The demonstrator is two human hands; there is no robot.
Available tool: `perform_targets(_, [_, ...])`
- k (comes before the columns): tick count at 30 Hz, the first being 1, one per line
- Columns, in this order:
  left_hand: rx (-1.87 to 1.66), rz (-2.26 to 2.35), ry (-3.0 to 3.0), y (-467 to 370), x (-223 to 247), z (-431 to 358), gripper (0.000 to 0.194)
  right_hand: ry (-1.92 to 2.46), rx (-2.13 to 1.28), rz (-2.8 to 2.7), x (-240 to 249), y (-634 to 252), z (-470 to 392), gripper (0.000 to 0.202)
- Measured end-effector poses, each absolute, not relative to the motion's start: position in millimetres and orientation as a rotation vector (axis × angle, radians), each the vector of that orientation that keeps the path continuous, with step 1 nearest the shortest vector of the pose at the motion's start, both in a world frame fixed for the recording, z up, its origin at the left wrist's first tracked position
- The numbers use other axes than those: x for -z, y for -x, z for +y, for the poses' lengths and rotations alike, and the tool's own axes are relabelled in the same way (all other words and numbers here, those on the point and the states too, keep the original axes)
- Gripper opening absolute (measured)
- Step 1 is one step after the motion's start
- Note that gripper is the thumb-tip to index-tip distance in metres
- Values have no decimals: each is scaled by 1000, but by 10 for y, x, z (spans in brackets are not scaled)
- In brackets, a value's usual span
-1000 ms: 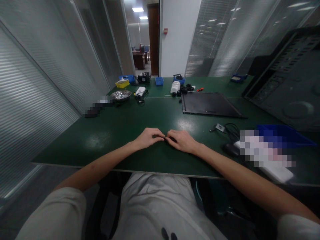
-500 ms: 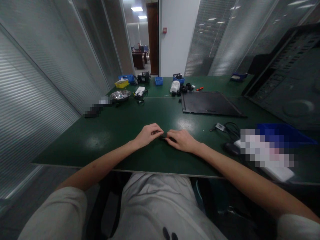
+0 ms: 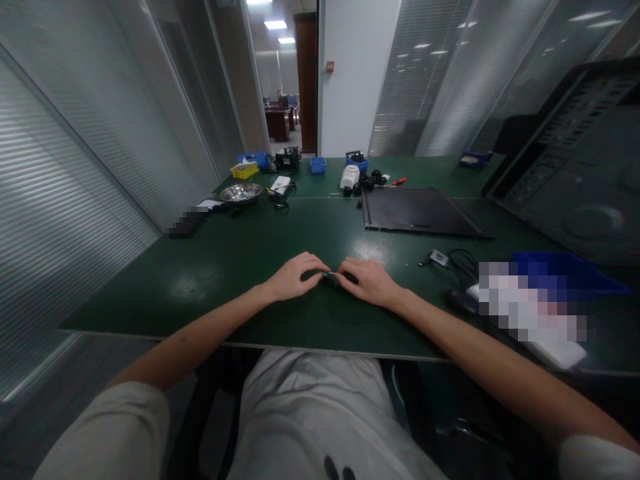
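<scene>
Near the front middle of the green table (image 3: 190, 280), my left hand (image 3: 299, 277) and my right hand (image 3: 369, 281) almost meet. Between their fingertips is a small dark object (image 3: 329, 279) with a light edge, too small to name. My left thumb and forefinger pinch its left side. The fingers of my right hand are closed at its right side. Both hands stay low, just above the tabletop.
A flat black panel (image 3: 423, 211) lies beyond my right hand. To the right are a black mouse (image 3: 463, 301), a cable adapter (image 3: 439, 258), a blue tray (image 3: 600, 281) and a large dark case (image 3: 590, 173). Farther back stand a metal bowl (image 3: 241, 193) and small bins.
My left hand has moved slightly right, and its fingertips have come closer to my right hand. More of the small dark object shows between them. The view has tilted slightly.
</scene>
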State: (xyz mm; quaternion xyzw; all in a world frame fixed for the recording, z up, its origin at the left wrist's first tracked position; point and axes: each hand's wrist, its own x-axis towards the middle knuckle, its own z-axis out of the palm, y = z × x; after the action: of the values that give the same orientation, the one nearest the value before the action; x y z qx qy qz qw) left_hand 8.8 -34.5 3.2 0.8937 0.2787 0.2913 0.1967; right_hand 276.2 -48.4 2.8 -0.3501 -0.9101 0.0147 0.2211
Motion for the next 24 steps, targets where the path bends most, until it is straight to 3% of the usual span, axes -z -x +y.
perform_targets(8, [-715, 741, -2541, -67, -63, -313, 20, 957, -20, -2418, -54, -2839, -435, 25])
perform_targets(16, [-486, 859, -2632, 91, -99, -339, 30, 943, -42, -2412, -116, -2854, -452, 25])
perform_targets(24, [-622, 1872, -2172, 2140, -88, 39, 43, 934, -56, -2389, -123, -2873, -449, 27])
